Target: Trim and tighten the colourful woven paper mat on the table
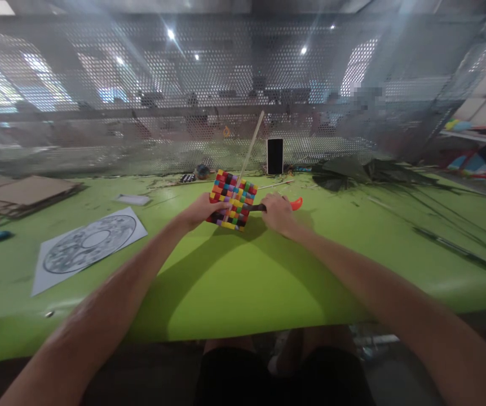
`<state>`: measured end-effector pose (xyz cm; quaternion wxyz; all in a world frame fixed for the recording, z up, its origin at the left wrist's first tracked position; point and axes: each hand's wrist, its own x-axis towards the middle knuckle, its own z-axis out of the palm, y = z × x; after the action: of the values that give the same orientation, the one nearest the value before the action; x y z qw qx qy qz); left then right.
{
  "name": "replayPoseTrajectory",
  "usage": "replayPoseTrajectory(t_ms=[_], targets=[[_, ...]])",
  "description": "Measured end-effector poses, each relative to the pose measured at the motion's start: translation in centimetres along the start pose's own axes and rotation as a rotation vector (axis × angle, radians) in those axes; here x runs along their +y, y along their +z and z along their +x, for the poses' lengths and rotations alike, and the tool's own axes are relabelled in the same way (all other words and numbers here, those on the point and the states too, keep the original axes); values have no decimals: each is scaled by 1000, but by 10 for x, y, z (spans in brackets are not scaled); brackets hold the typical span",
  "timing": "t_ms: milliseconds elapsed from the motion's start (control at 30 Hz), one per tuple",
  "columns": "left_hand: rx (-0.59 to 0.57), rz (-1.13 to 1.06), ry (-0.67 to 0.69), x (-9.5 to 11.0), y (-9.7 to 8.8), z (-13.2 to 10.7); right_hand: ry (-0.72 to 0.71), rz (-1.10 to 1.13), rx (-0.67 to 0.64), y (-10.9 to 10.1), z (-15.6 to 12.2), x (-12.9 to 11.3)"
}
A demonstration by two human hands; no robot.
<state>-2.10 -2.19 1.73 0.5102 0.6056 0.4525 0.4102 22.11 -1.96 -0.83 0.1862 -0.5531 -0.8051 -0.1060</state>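
1. The left hand [203, 210] is curled around the left edge of a multicoloured woven mat [233, 199], fingers wrapped onto its front and holding it tilted up off the green desk [234, 282].
2. The right hand [277, 212] is closed around a dark handle; a red-orange tip of the tool [296, 203] sticks out past the knuckles to the right, and a dark shaft runs left from the fist to the mat's right edge. It looks like scissors or a cutter, though the hand hides too much of it to be sure.
3. The mat sits between the two hands, touching the left one and just beside the right one, its lower edge close to the desk surface.
4. A long pale strip [251, 144] rises from the mat's top, slanting up and to the right.
5. Behind the mat, a black phone [274, 155] stands upright near the perforated metal screen [141, 84] at the back of the desk.
6. To the left, well apart from the hands, lies a printed sheet with a circular pattern [88, 244]; farther left lie flat cardboard pieces [25, 192].
7. To the right at the back lies a heap of dark green leaves [353, 169].
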Motion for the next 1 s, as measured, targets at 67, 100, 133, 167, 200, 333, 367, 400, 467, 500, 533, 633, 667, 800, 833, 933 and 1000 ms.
replayPoseTrajectory(t_ms=[67,100,133,167,200,333,367,400,467,500,533,633,667,800,833,933,1000], targets=[[27,-27,10,-3,0,2,21,14,-17,0,-1,-2],[39,-37,17,-5,1,2,27,20,-22,0,-1,-2],[51,-43,23,-6,1,3,29,27,-21,0,-1,-3],[57,-46,28,-7,1,3,28,35,-19,0,-1,-3],[58,-50,31,-7,1,3,25,45,-17,0,0,-3],[47,-92,2,-6,3,2,30,101,-46,-1,1,-1],[47,-99,-7,-5,4,1,40,118,-59,-2,1,-1],[47,-102,-14,-4,4,0,49,133,-72,-2,2,-1],[35,-103,-17,-2,4,0,61,154,-94,-4,2,-2],[27,-101,-19,-1,3,-1,61,157,-103,-4,1,-3],[22,-100,-23,-1,2,-1,57,158,-111,-5,1,-4],[20,-87,-41,-1,0,0,47,176,-130,-6,-1,-6],[17,-84,-42,-1,0,0,49,186,-135,-7,-1,-6],[-4,-95,-17,-4,0,1,51,212,-153,-7,-1,-4],[-4,-97,-11,-5,1,1,49,211,-153,-7,-1,-4],[3,-94,-3,-8,1,1,44,206,-147,-6,-1,-3],[3,-86,-14,-9,0,2,34,197,-139,-6,-2,-3]])
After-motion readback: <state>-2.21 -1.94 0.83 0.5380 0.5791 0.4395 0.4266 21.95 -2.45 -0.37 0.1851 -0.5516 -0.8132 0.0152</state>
